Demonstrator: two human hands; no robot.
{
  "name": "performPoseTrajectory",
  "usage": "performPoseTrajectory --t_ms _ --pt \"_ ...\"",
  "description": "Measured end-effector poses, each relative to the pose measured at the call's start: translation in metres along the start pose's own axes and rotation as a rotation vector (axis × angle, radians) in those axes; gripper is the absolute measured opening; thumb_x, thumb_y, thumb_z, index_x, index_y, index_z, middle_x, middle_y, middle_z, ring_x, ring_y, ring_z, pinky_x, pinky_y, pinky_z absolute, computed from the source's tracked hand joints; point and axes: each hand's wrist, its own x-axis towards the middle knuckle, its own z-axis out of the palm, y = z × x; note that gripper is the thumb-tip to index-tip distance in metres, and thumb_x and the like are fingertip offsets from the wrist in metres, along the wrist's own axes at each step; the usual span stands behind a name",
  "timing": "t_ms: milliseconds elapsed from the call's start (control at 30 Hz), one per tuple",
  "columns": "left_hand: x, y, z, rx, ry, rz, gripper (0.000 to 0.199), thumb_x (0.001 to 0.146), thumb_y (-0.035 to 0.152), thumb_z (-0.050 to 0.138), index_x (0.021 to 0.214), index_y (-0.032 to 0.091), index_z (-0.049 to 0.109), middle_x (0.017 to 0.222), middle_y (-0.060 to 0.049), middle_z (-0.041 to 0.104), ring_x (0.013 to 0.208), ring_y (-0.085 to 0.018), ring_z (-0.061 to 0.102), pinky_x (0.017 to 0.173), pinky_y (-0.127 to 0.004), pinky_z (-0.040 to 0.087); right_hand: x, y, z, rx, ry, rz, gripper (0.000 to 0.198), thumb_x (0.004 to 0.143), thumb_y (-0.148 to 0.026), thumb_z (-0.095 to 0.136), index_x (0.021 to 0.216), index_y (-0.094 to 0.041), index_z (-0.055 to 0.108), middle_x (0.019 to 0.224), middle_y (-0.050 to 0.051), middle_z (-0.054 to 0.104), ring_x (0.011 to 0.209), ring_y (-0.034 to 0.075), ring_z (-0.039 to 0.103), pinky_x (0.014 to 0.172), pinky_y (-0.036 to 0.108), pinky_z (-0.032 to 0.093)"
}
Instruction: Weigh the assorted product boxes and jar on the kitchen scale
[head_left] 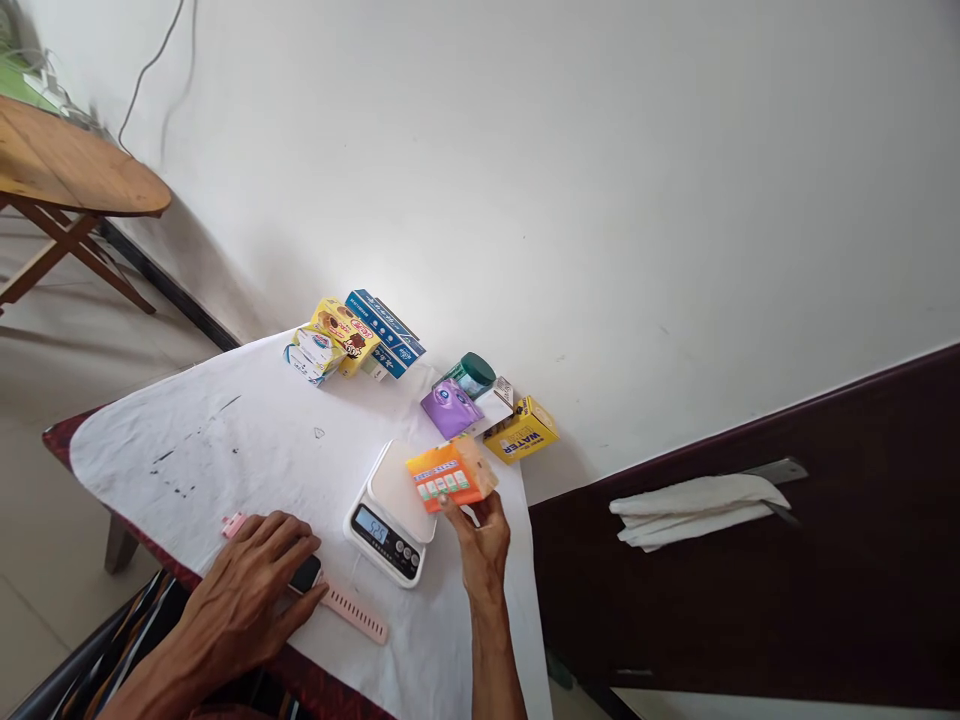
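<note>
My right hand [480, 535] grips the lower edge of an orange packet [450, 475], thumb in front and fingers behind. The packet is tilted over the right side of a white digital kitchen scale [401, 490], covering part of its platform; I cannot tell whether they touch. The lit display [372, 525] seems to read 525. My left hand [251, 585] lies on the table over a smartwatch [306, 574] with a pink strap [356, 612]. Its fingers are slightly bent and partly cover the watch; the dark screen shows between thumb and forefinger.
Behind the scale are a purple pack [451, 407], a green-lidded jar [474, 375] and a yellow box [521, 432]. Farther left sit a blue box [386, 330] and yellow cartons [345, 335]. The white-covered table [247, 440] meets a wall. A white cloth [697, 510] hangs at right.
</note>
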Motion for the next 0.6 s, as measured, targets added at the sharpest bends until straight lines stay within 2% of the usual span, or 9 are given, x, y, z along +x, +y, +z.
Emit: performPoseTrajectory --t_ms 133,233,333,433,600 --pt "0.0 -0.001 0.0 -0.007 -0.022 -0.005 0.018 0.098 0.034 0.065 0.113 0.023 0.066 0.108 -0.006 0.073 0.098 -0.027 0.066 0.086 -0.042 0.046 0.025 0.021 -0.021 -0.152 0.308 0.047 0.063 0.062 -0.055 0.088 0.109 -0.02 0.065 0.11 0.01 0.078 0.104 0.03 0.074 0.088 0.04 0.06" --pt "0.001 -0.001 0.0 -0.001 -0.014 -0.003 0.02 0.097 0.035 0.066 0.113 0.024 0.066 0.108 -0.005 0.073 0.098 -0.027 0.066 0.087 -0.043 0.046 0.056 0.033 -0.033 -0.313 0.454 0.119 0.058 0.057 -0.057 0.087 0.096 -0.022 0.063 0.103 0.01 0.079 0.1 0.031 0.075 0.09 0.041 0.058" --pt "0.001 -0.001 0.0 0.004 -0.006 -0.005 0.021 0.096 0.037 0.067 0.113 0.025 0.067 0.108 -0.005 0.073 0.097 -0.027 0.067 0.087 -0.042 0.047 0.086 0.044 -0.034 -0.4 0.511 0.186 0.048 0.054 -0.052 0.086 0.08 -0.025 0.056 0.093 0.011 0.078 0.098 0.035 0.074 0.092 0.047 0.056" --pt "-0.001 0.0 0.0 -0.008 -0.019 -0.024 0.023 0.096 0.036 0.067 0.116 0.026 0.065 0.11 -0.004 0.073 0.1 -0.027 0.067 0.088 -0.041 0.049 0.11 0.054 -0.025 -0.467 0.531 0.237 0.049 0.052 -0.052 0.086 0.075 -0.028 0.05 0.09 0.012 0.077 0.1 0.038 0.073 0.094 0.05 0.054" --pt "-0.014 -0.003 -0.004 0.025 -0.047 -0.053 0.055 0.092 0.036 0.071 0.143 0.027 0.054 0.133 -0.008 0.066 0.12 -0.03 0.061 0.102 -0.044 0.046 0.135 0.072 -0.004 -0.526 0.548 0.276 0.056 0.052 -0.057 0.086 0.085 -0.028 0.052 0.103 0.016 0.075 0.115 0.041 0.067 0.095 0.049 0.054"
